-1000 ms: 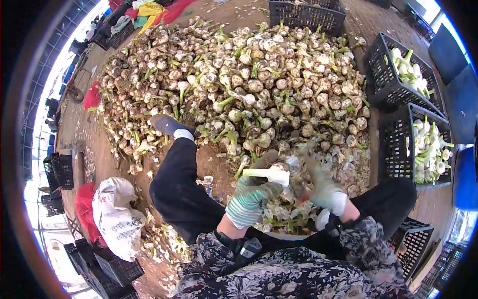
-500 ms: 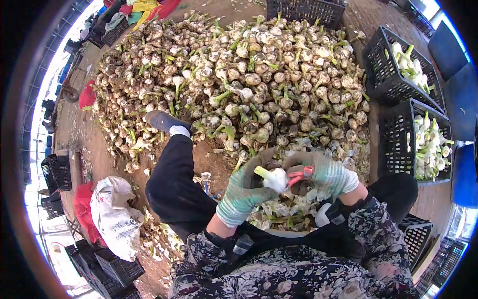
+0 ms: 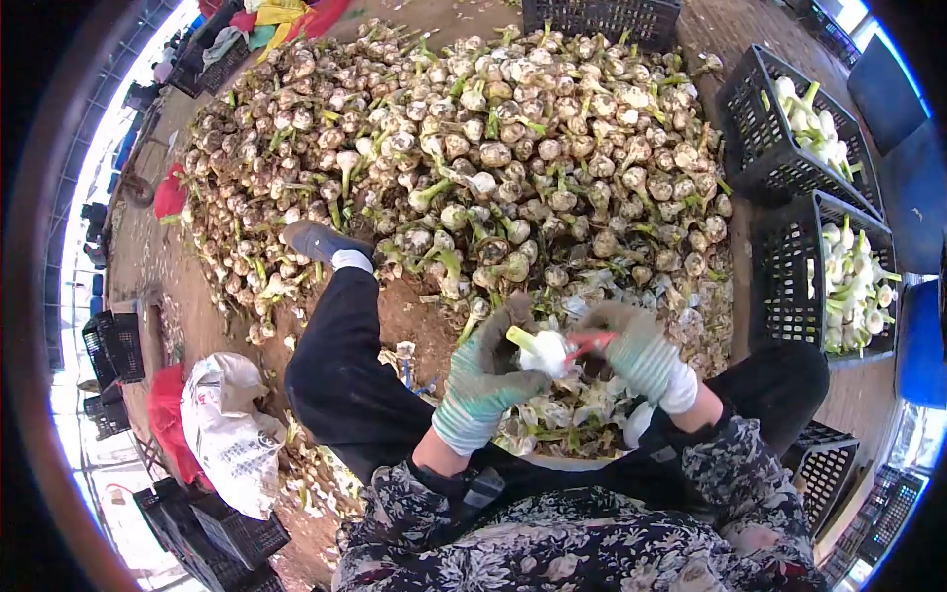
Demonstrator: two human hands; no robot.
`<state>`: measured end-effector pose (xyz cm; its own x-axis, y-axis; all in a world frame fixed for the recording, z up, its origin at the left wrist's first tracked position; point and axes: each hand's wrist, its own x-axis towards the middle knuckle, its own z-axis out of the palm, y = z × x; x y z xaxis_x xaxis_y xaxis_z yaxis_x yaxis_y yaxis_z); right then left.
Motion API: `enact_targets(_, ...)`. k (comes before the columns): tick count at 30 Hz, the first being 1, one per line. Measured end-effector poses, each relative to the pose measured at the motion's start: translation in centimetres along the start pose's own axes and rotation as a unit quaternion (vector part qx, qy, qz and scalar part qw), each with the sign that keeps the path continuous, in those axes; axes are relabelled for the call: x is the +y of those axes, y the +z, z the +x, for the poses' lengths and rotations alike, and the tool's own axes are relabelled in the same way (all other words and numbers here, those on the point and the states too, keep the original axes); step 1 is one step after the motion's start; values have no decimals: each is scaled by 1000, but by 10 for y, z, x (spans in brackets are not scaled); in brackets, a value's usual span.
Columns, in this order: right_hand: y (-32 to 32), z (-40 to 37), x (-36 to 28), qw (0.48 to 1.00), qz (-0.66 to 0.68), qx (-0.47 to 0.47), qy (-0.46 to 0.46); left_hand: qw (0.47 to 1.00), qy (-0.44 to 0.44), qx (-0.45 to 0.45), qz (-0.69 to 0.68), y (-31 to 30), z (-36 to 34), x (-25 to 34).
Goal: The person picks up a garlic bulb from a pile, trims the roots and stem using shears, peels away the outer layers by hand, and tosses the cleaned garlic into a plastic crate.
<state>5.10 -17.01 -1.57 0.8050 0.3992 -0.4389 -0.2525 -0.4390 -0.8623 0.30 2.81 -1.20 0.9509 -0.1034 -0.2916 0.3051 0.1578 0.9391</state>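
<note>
My left hand (image 3: 490,373), in a green and white work glove, grips a garlic bulb (image 3: 546,353) with a short green stem pointing up and left. The bulb's skin is white and clean. My right hand (image 3: 628,347), gloved the same way, is closed around a small red-handled tool (image 3: 592,341) whose end is right at the bulb; its working part is hidden. Peeled skins (image 3: 562,419) lie below both hands, between my legs. In front spreads a large heap of soil-stained garlic bulbs (image 3: 473,148).
Two black crates (image 3: 789,286) of cleaned garlic stand at the right. Another black crate (image 3: 602,22) is behind the heap. A white sack (image 3: 229,434) lies at the left, near stacked black crates (image 3: 212,528). My left leg (image 3: 335,345) stretches toward the heap.
My right hand has turned slightly and is blurred by motion at the bulb. The left hand keeps its hold on the garlic bulb, almost in the same place.
</note>
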Motion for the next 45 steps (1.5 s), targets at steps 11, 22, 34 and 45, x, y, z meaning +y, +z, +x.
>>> enact_targets(11, 3, -8, 6, 992, 111, -34, 42, 991, -63, -6, -116, 6, -4, 7)
enact_targets(22, 32, -8, -9, 982, 129, 93, -100, 967, -62, 23, -247, 19, -7, 11)
enact_targets(34, 5, 3, 3, 983, -92, -29, -157, 999, 8, -30, -35, 10, -1, 0)
enact_targets(45, 12, 7, -1, 989, 89, -120, -6, 994, 64, -13, 87, 11, 1, -4)
